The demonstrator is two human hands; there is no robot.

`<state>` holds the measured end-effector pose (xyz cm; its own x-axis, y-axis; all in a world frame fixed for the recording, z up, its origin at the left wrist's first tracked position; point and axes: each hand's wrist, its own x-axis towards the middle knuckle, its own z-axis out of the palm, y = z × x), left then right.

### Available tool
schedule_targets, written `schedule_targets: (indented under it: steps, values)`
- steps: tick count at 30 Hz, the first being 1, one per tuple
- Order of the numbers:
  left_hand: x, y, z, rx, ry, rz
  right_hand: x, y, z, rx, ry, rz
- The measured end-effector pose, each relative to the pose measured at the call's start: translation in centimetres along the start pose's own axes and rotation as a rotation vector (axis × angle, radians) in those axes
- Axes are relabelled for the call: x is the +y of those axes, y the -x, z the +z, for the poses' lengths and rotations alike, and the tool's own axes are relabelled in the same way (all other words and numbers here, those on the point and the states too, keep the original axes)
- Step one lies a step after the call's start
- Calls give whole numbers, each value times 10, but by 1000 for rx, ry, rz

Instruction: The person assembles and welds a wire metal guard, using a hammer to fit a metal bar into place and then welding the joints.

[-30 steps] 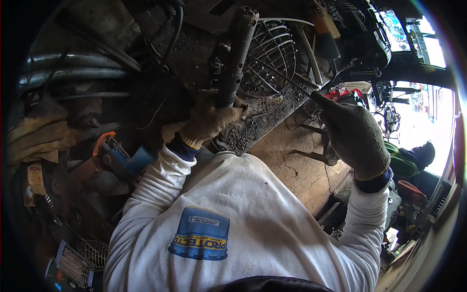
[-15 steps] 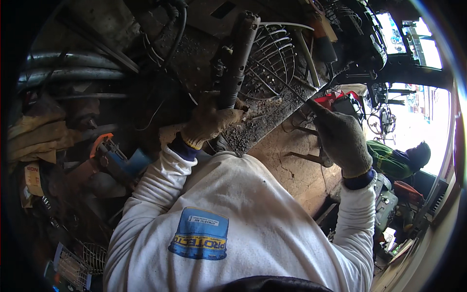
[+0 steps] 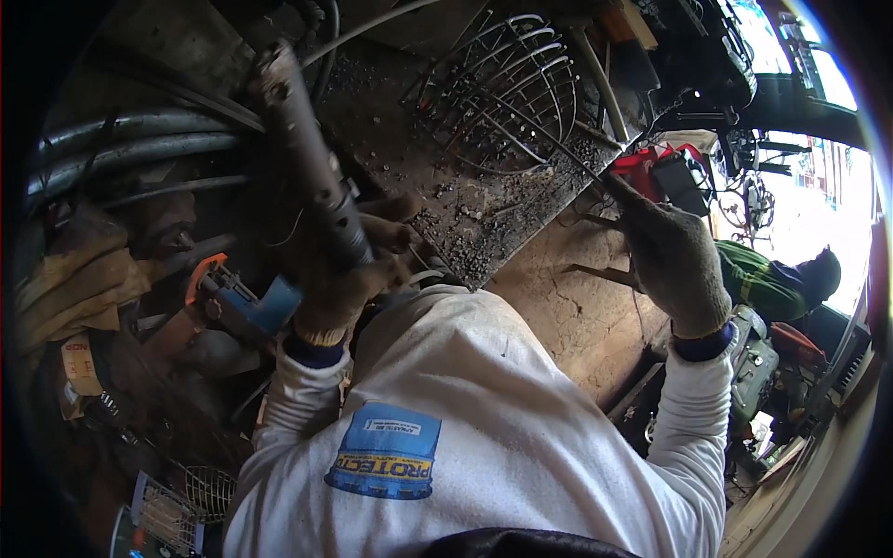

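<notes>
My gloved left hand (image 3: 344,293) is wrapped round the lower end of a dark metal tube (image 3: 316,163) with holes along its side. The tube tilts up and to the left, its far end blurred. On the right, my gloved right hand (image 3: 679,265) is closed on a thin dark rod (image 3: 535,126), which reaches left across a wire cage (image 3: 521,93) of curved metal bars. Two dark prongs, the lower one (image 3: 600,273) pointed, stick out beside this hand; whether it holds them I cannot tell.
Dark grit lies on a metal plate (image 3: 493,232) ahead of me. An orange and blue tool (image 3: 246,293) lies at left, below long metal pipes (image 3: 139,144). A red and black object (image 3: 660,172) stands at right, near a person in green (image 3: 767,288).
My left hand and the metal tube have moved left, and the tube now leans left. My right hand has shifted slightly right and down. More of the wire cage shows.
</notes>
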<state>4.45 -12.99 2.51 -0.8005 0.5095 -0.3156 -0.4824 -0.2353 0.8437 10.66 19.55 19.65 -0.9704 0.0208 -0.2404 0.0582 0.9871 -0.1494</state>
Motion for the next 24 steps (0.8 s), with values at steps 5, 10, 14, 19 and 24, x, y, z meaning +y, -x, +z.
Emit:
schedule_targets:
  steps: [5, 10, 14, 19, 24]
  values:
    - [3, 36, -37, 67, 33, -79, 1, 2, 4, 50, -14, -19]
    - [-14, 45, -65, 87, 124, 30, 3, 0, 6, 14, 33, 2]
    - [-1, 44, -73, 50, 44, 45, 5, 1, 10, 67, 3, -29]
    - [-1, 45, -92, 110, 103, -23, 1, 3, 8, 89, 38, -12]
    - [5, 41, -109, 84, 51, -37, -1, 0, 6, 95, 61, -37]
